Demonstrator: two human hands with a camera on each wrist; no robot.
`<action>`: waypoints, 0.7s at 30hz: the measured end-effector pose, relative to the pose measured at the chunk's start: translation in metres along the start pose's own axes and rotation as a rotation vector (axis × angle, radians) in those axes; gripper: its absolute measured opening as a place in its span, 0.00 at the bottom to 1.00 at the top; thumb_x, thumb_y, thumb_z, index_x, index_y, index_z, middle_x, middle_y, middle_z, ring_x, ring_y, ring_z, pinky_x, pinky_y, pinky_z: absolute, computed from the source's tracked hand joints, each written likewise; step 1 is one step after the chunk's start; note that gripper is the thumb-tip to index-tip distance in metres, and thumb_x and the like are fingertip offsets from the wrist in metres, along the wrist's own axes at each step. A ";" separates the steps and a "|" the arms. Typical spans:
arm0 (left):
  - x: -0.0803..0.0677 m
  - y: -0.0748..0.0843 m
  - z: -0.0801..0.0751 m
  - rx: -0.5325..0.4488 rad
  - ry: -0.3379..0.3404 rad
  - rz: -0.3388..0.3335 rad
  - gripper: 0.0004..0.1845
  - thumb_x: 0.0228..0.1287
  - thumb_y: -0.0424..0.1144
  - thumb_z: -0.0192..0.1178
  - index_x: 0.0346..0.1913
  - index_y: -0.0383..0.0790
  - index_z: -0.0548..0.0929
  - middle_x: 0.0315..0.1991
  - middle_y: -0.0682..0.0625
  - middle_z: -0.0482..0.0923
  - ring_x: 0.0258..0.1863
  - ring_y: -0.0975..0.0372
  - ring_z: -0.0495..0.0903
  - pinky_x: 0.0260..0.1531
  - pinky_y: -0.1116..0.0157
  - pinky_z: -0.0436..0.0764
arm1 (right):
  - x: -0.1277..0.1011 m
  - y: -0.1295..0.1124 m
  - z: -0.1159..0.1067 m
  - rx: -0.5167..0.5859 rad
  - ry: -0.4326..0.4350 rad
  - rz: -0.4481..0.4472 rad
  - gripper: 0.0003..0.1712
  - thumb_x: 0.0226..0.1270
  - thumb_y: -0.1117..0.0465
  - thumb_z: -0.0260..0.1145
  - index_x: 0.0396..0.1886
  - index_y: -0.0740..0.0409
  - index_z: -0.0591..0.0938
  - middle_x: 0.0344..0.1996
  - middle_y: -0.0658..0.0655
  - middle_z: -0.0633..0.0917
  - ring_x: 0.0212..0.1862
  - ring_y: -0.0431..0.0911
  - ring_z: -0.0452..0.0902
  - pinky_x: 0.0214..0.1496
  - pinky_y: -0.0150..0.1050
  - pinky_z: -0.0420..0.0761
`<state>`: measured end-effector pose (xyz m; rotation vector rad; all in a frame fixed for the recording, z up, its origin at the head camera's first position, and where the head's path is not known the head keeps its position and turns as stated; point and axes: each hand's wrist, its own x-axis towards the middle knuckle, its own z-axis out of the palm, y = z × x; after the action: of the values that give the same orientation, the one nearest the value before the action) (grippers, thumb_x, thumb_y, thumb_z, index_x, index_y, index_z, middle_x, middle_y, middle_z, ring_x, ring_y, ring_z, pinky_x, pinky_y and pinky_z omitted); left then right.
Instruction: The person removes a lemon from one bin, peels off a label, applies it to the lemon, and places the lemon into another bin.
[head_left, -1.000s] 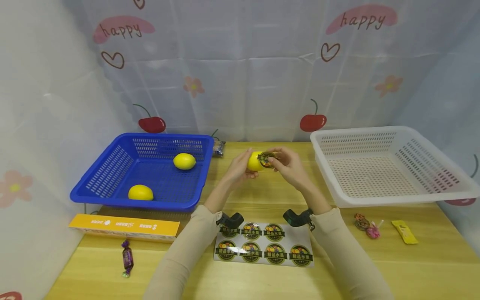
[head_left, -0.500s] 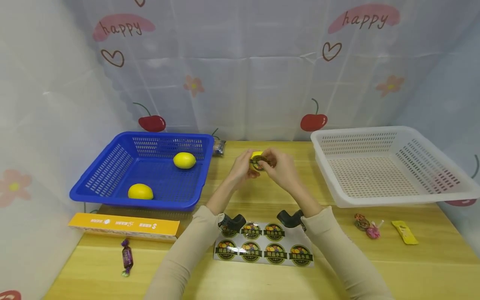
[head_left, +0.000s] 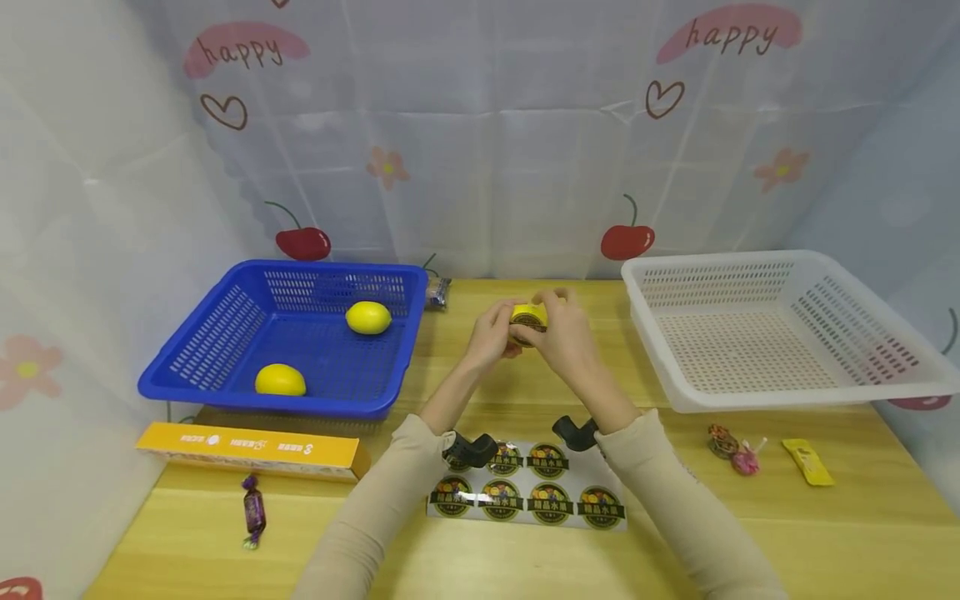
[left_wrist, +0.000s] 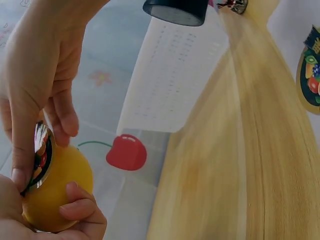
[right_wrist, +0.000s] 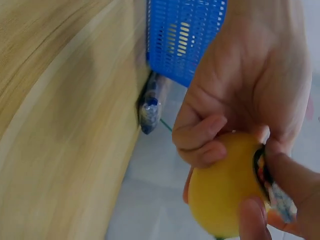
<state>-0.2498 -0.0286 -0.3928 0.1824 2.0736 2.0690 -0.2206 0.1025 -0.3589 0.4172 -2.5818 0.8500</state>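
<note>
A yellow lemon (head_left: 529, 309) is held up between both hands above the table's back middle. My left hand (head_left: 490, 339) grips it from the left, its fingers curled round the underside in the left wrist view. A round dark sticker (left_wrist: 44, 161) with a fruit print lies against the lemon's side. My right hand (head_left: 564, 335) holds the lemon from the other side, its thumb (right_wrist: 292, 175) pressing the sticker. Part of the sticker is hidden under that thumb. A sheet of the same stickers (head_left: 527, 521) lies on the table below the forearms.
Two lemons lie in a blue basket (head_left: 386, 408) at left; a white basket (head_left: 678, 400) stands at right. An orange box (head_left: 251, 450) and purple candy (head_left: 253, 511) lie front left. A lollipop (head_left: 746, 460) and yellow packet (head_left: 807, 462) lie right, a wrapped item (head_left: 438, 292) behind.
The right hand has brought the sticker from the lemon's right side onto its front and now presses it there. The lemon has turned in the left hand and shifted slightly right.
</note>
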 end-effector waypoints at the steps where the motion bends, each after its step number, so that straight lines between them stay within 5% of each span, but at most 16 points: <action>1: -0.001 0.001 0.000 -0.011 0.001 -0.008 0.22 0.76 0.46 0.36 0.62 0.41 0.72 0.39 0.45 0.74 0.23 0.62 0.74 0.25 0.70 0.78 | 0.001 0.002 0.001 0.017 -0.012 0.006 0.27 0.52 0.52 0.74 0.42 0.68 0.77 0.46 0.71 0.77 0.36 0.59 0.77 0.34 0.47 0.79; 8: -0.004 0.006 -0.005 -0.179 -0.037 -0.077 0.22 0.76 0.47 0.34 0.60 0.39 0.71 0.33 0.46 0.73 0.18 0.65 0.69 0.17 0.75 0.71 | 0.000 0.022 0.003 0.359 -0.111 0.029 0.24 0.66 0.52 0.63 0.53 0.65 0.76 0.47 0.67 0.80 0.19 0.47 0.80 0.17 0.34 0.77; 15: -0.012 0.009 0.008 -0.017 0.025 0.060 0.37 0.68 0.67 0.35 0.55 0.36 0.74 0.21 0.48 0.74 0.10 0.66 0.68 0.11 0.74 0.70 | -0.007 0.022 0.024 0.265 0.112 -0.068 0.26 0.75 0.49 0.46 0.49 0.67 0.79 0.32 0.63 0.84 0.23 0.49 0.79 0.22 0.39 0.78; 21: -0.015 0.007 0.023 0.054 0.197 0.161 0.31 0.66 0.63 0.46 0.49 0.38 0.79 0.10 0.53 0.68 0.06 0.67 0.64 0.09 0.73 0.66 | -0.008 0.018 0.032 0.251 0.270 -0.050 0.40 0.75 0.40 0.37 0.41 0.71 0.81 0.28 0.66 0.84 0.26 0.55 0.81 0.24 0.45 0.81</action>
<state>-0.2300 -0.0097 -0.3852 0.1652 2.3012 2.2039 -0.2289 0.0979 -0.3947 0.4046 -2.2193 1.1337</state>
